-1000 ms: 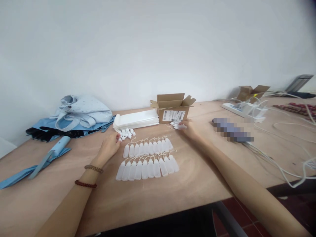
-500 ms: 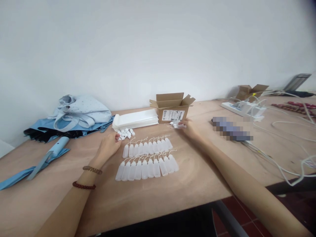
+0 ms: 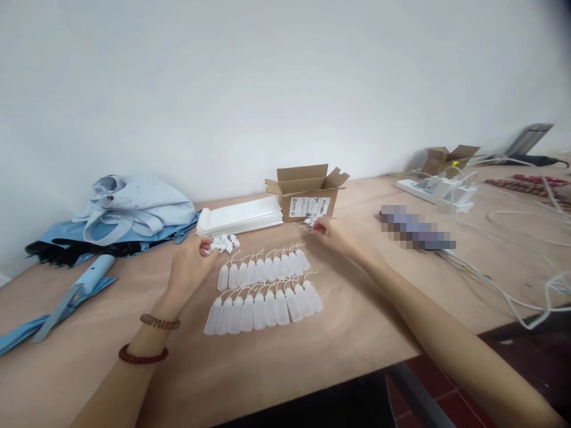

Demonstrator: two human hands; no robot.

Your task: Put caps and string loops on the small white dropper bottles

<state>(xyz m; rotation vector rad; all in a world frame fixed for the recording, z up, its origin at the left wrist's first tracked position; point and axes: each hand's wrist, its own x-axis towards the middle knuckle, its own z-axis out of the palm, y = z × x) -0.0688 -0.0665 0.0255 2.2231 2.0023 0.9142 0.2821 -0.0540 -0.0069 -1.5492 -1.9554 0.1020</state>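
Observation:
My left hand (image 3: pixel 191 261) rests with curled fingers at the left edge of a small pile of white plastic pieces (image 3: pixel 225 242). Whatever its fingertips hold is too small to make out. Farther right, my right hand (image 3: pixel 332 236) has its fingers pressed together beside a few white pieces (image 3: pixel 308 221) with thin strings, in front of the cardboard box; what is in its fingers is hidden. Between my hands and nearer to me lie two rows of small translucent white bottles: a back row (image 3: pixel 265 270) and a front row (image 3: pixel 259 310). Cream strings or loops extend from their tops.
A stack of white envelopes (image 3: pixel 241 215) lies beside the open cardboard box (image 3: pixel 314 205). Left are a light-blue bag (image 3: pixel 147 208) and a blue umbrella (image 3: pixel 96 270). A pixelated item (image 3: pixel 414 227), white cables (image 3: pixel 495 291) and a power strip (image 3: pixel 414 189) occupy the right.
My right hand has drawn slightly left and toward me from the white pieces by the box. My left hand stays at the pile, its fingers a little higher. The view has shifted slightly.

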